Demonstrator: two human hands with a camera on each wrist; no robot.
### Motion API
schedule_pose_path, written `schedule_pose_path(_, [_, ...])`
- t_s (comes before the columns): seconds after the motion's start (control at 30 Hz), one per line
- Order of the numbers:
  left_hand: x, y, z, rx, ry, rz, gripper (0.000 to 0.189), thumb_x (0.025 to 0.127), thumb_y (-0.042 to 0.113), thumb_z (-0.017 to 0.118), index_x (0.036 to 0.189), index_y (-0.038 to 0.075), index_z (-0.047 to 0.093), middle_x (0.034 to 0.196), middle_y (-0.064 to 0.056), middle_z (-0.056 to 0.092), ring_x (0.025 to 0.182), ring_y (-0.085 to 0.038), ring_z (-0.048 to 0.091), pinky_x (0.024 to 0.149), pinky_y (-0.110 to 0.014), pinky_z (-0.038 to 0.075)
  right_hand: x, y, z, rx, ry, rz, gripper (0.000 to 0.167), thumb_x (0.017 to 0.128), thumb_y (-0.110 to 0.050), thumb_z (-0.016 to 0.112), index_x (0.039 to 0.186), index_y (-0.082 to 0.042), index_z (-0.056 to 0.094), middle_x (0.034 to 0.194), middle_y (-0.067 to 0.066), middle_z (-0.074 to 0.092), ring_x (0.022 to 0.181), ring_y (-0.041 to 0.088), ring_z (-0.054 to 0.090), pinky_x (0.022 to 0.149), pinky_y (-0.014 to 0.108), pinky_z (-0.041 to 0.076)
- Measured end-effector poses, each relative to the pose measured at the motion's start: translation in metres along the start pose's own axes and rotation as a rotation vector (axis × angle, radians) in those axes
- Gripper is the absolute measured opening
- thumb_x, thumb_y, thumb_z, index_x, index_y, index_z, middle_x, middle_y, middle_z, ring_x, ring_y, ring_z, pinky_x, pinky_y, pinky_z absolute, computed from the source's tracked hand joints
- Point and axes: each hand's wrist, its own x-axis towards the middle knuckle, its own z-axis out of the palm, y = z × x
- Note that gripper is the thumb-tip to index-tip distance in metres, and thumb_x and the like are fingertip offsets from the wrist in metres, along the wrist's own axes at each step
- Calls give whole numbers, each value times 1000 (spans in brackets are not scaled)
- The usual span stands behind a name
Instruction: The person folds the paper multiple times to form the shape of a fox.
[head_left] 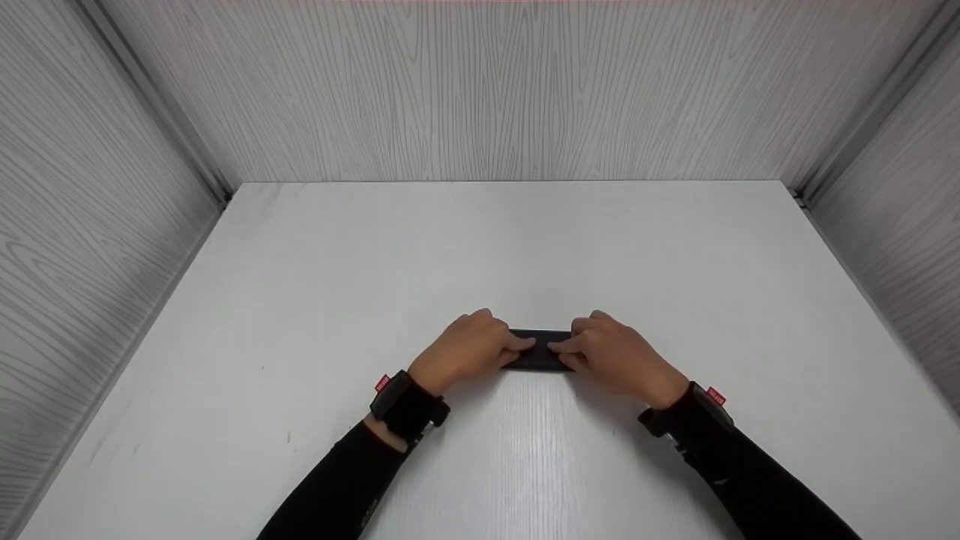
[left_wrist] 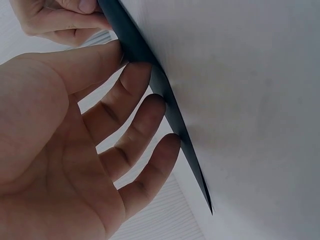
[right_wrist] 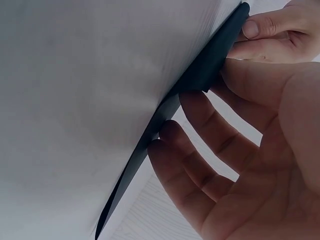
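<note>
A thin black sheet (head_left: 540,356), apparently folded into a narrow strip, lies crosswise between the two hands. My left hand (head_left: 469,349) holds its left part, with the thumb and bent fingers at the strip. From the other side, my right hand (head_left: 619,356) grips the right part in much the same way. One fingertip of each hand points inward over the strip, a small gap between them. In the left wrist view, the dark folded sheet (left_wrist: 172,107) tapers to a point past the fingertips. The right wrist view shows its folded layers (right_wrist: 210,62) near the thumb.
The white tabletop (head_left: 337,262) spreads around the hands. Grey wood-grain panels stand at the back (head_left: 480,90), the left (head_left: 67,187) and the right (head_left: 907,217). Both wrists wear black straps with small red tags.
</note>
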Motion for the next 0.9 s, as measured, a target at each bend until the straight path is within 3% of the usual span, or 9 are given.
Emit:
schedule_pose_path(0.23, [-1,-2,3,-4,20,2,35,105,12,68,136,26,72,81,-6,70,75,-15,42,66,-27,36,0,1,1,31,9,16,27,95,-2,72,117,-13,83,82,3,61,76,18,46,65,27,46])
schedule_pose_path(0.4, [-2,1,1,21,21,0,35,104,12,68,136,26,73,81,-6,68,76,-16,45,67,-28,39,0,0,0,35,2,22,27,96,-2,72,118,-12,83,84,3,62,79,20,49,66,29,48])
schedule_pose_path(0.63, [-3,9,-5,197,70,95,31,103,13,72,129,28,79,99,-5,68,89,-23,60,75,-35,51,-2,0,0,31,3,24,26,97,-3,71,118,-13,83,84,3,61,79,20,49,65,30,46])
schedule_pose_path(0.73, [-5,14,-9,215,78,155,30,101,15,75,126,29,81,105,-3,70,95,-23,61,80,-34,52,-2,0,1,34,13,16,27,96,-2,70,117,-13,83,84,3,61,78,20,49,65,30,47])
schedule_pose_path(0.9, [-8,23,-8,257,92,249,21,101,22,75,118,29,84,104,0,75,92,-22,62,75,-32,52,0,-1,2,41,13,24,28,95,-1,70,117,-13,83,86,3,63,80,21,50,68,32,50])
